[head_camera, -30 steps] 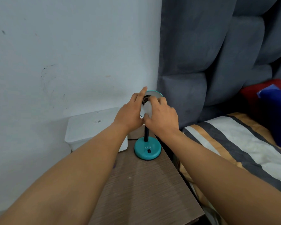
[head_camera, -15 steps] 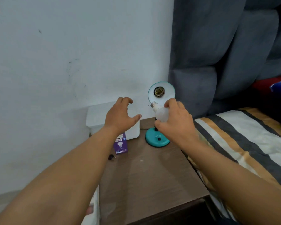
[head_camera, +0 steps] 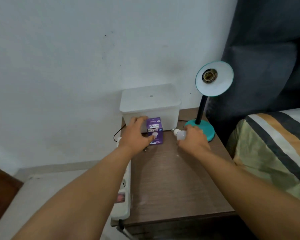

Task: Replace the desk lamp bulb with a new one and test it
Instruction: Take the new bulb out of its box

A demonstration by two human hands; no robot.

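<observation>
- Head view looks down on a brown bedside table (head_camera: 171, 179), with my two bare arms reaching in from the bottom edge.
- My right hand (head_camera: 194, 139) is wrapped around the old white bulb (head_camera: 180, 135), its metal screw base pointing toward 9 o'clock, low over the tabletop just beside the teal lamp base (head_camera: 203, 128).
- The desk lamp (head_camera: 214, 78) stands at 2 o'clock on the table, its shade tipped toward me and the socket (head_camera: 210, 75) bare, so the unscrewing step looks finished.
- My left hand (head_camera: 135, 134) is partly curled with fingers spread against the left side of the purple bulb box (head_camera: 154, 130); I cannot tell whether it grips the box firmly.
- That box stands upright at 12 o'clock, touching the front of a white lidded container (head_camera: 150, 104) by the wall.
- A white power strip (head_camera: 124, 196) hangs along the table's left edge.
- I judge the step in hand to be parking the old bulb and fetching the new one.
- Next I would lay the old bulb where it cannot roll, then use both hands to open the box flap.
- Risk: the round bulb could roll off the table's edge.
</observation>
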